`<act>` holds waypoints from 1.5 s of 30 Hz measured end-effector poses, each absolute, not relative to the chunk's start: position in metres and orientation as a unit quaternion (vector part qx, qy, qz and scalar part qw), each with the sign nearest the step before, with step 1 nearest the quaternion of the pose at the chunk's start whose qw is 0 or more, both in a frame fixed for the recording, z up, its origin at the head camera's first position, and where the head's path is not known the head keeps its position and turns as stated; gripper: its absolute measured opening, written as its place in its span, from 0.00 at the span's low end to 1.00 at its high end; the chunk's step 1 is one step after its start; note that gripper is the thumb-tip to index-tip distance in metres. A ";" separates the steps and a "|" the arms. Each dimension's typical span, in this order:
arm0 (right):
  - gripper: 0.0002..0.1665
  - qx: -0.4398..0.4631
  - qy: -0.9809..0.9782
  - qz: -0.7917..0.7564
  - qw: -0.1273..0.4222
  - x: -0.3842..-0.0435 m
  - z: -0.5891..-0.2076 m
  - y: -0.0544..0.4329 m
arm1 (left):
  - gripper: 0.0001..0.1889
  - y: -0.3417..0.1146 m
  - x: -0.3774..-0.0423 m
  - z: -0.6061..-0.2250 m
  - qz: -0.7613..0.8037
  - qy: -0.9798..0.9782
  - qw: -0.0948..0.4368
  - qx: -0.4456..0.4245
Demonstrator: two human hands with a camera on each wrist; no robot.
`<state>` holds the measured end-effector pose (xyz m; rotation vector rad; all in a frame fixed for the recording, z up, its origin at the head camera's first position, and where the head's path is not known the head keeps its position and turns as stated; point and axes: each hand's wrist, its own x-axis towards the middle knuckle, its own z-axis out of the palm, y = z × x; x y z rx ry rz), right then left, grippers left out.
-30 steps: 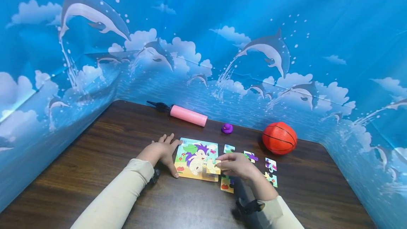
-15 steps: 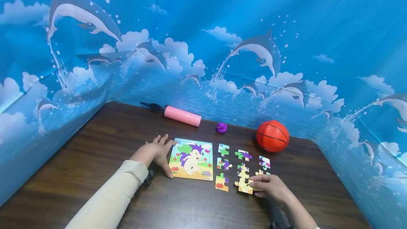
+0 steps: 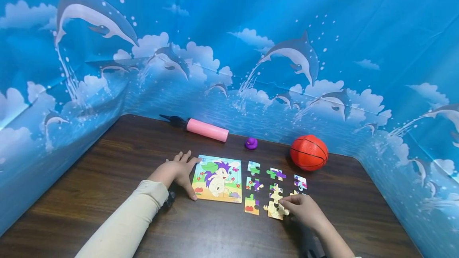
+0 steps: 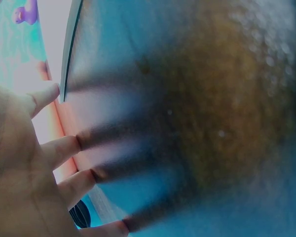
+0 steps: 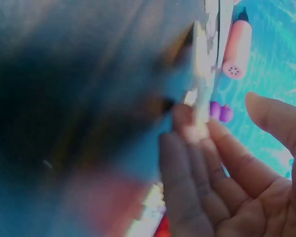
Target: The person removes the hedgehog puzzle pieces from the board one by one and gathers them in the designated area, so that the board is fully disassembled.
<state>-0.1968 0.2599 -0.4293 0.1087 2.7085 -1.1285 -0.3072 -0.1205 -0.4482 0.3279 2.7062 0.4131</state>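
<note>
My left hand (image 3: pixel 175 172) lies spread along the left side of a square hedgehog picture-puzzle board (image 3: pixel 216 179), its thumb and a fingertip touching the edge. In the left wrist view, the fingers (image 4: pixel 64 150) are straight. My right hand (image 3: pixel 305 209) touches a cream jigsaw piece (image 3: pixel 274 211) at the front of the middle column of loose pieces. In the right wrist view, the thumb (image 5: pixel 271 116) stands apart from the fingers, which reach to a piece seen edge-on. The right hand partly hides the lower right pieces.
Other jigsaw pieces (image 3: pixel 252 206) lie in columns right of the board. Behind stand a pink hand pump (image 3: pixel 207 129), a purple rubber duck (image 3: pixel 251 143) and a red toy basketball (image 3: pixel 309 152). A blue dolphin curtain (image 3: pixel 215 51) edges the dark wooden table (image 3: pixel 118 162).
My right hand has carried the cream piece from over the board rightward and down to the table; the piece has since turned slightly. The left hand keeps its place by the board.
</note>
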 end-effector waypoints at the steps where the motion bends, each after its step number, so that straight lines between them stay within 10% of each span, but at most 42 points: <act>1: 0.16 0.039 0.932 -0.349 0.091 -0.197 -0.426 0.258 | 0.68 -0.121 -0.307 -0.448 0.147 0.963 0.191 0.116; 15: 0.10 -0.052 0.966 -0.251 0.041 -0.219 -0.411 0.192 | 0.69 -0.121 -0.306 -0.445 0.146 0.963 0.195 0.115; 28: 0.43 -0.101 0.974 -0.166 0.118 -0.245 -0.424 0.133 | 0.69 -0.116 -0.304 -0.452 0.147 0.961 0.200 0.118; 45: 0.35 -0.148 0.969 -0.191 0.051 -0.249 -0.432 0.137 | 0.69 -0.119 -0.305 -0.446 0.135 0.964 0.197 0.114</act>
